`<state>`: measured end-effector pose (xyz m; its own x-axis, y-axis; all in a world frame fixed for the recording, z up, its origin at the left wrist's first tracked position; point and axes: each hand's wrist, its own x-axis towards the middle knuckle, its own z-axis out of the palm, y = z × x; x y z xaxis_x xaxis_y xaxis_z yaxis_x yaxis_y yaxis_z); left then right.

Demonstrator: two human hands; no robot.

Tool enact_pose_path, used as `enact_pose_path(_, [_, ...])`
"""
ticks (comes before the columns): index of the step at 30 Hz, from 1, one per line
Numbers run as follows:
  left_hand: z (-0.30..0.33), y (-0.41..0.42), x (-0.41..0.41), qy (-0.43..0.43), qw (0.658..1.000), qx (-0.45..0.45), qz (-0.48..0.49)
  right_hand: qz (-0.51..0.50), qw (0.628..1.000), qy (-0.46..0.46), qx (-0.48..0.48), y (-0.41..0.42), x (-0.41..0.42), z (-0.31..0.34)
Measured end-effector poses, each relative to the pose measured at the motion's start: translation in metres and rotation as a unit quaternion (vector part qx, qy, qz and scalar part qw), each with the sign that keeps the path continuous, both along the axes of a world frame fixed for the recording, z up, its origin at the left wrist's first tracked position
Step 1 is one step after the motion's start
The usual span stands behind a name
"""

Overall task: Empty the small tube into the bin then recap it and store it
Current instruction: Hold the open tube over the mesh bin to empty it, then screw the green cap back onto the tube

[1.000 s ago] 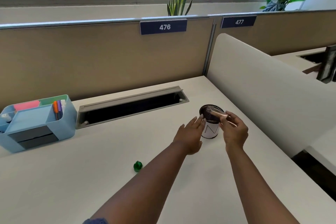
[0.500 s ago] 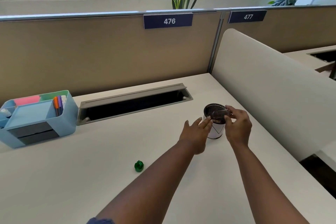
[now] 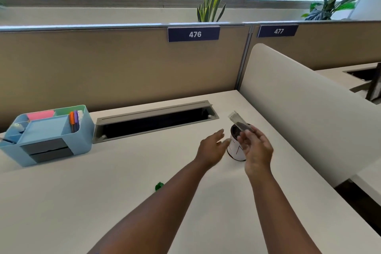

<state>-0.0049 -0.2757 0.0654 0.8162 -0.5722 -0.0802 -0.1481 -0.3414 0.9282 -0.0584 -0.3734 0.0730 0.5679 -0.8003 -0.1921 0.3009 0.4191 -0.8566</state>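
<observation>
The white desk [image 3: 72, 202] stretches under both forearms, with a beige partition [image 3: 103, 68] standing beyond the hands and a rounded white divider [image 3: 309, 109] running along the outer side of the right hand. A long open cable slot [image 3: 154, 121] lies in the desk beyond the left hand. Far out to the left of both hands sits a blue organizer [image 3: 47, 136] with pens and coloured pads in its compartments. The small round bin [image 3: 236, 146], white-sided with a dark rim, stands on the desk between the two hands, partly hidden by the right one. The left hand [image 3: 212, 150] hovers just beside the bin, fingers spread loosely and holding nothing; whether its fingertips touch the bin wall I cannot tell. The right hand [image 3: 256, 150] pinches the small clear tube [image 3: 239, 121] between thumb and fingers, the tube tilted and blurred above the bin's mouth, its far end pointing away from the hand. A small green cap [image 3: 159, 186] lies on the desk nearer the person, beside the left forearm.
</observation>
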Motion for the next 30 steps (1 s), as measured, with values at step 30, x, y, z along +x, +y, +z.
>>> enact_pose_path(30, [-0.007, 0.233, 0.024, 0.072, 0.966, -0.104, 0.225, 0.266, 0.86, 0.192, -0.39, 0.187, 0.034, -0.05])
